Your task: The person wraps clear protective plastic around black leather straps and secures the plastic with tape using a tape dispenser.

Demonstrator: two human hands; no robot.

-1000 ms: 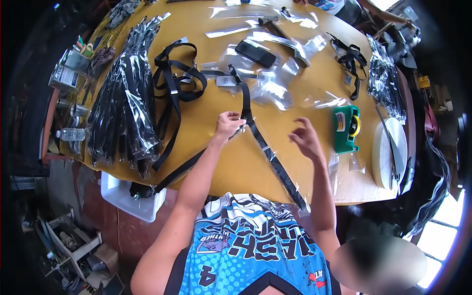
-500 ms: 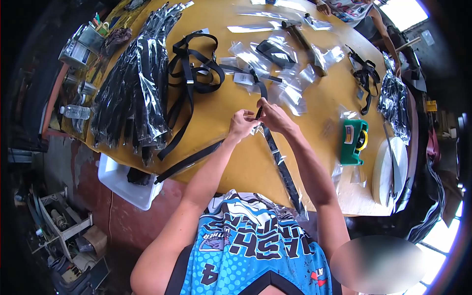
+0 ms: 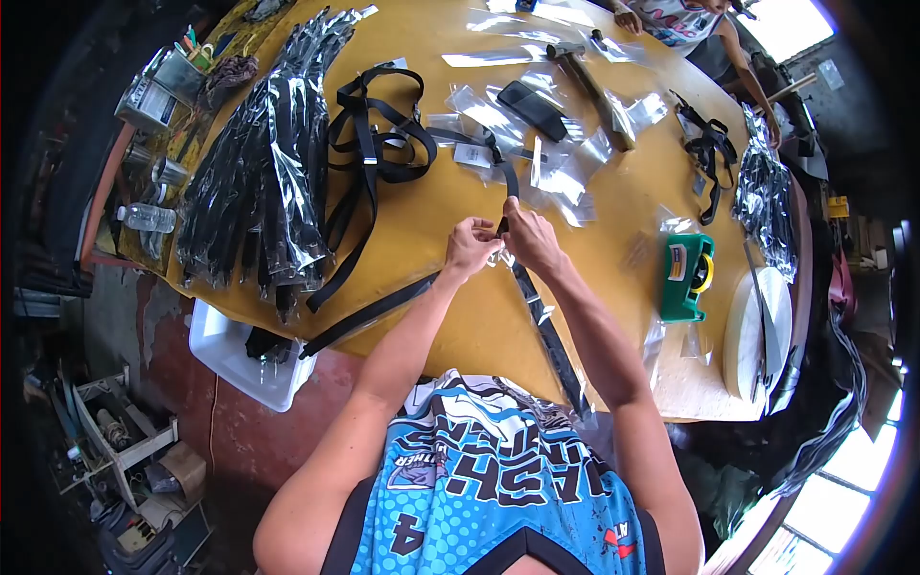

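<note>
Near the middle of the yellow-covered table [image 3: 422, 225], my left hand [image 3: 471, 246] and my right hand [image 3: 530, 238] meet at a black strap [image 3: 511, 180], each with its fingers closed on it. The strap runs up from my fingers to a knot beside a white tag [image 3: 471, 154]. Below my hands a black strap in clear plastic [image 3: 553, 337] slants down to the table's front edge. Another wrapped strap [image 3: 374, 314] stretches to the lower left. Small details between my fingertips are too fine to tell.
Left lie a pile of wrapped black straps [image 3: 264, 163] and looped straps [image 3: 369, 144]. Beyond my hands are a phone [image 3: 533, 109] and a hammer [image 3: 596, 94]. A green tape dispenser [image 3: 678, 278] stands right. Another person [image 3: 685, 24] is at the far right.
My right hand has shifted slightly down and left along the strap. My left hand has barely moved. The view has shifted slightly.
</note>
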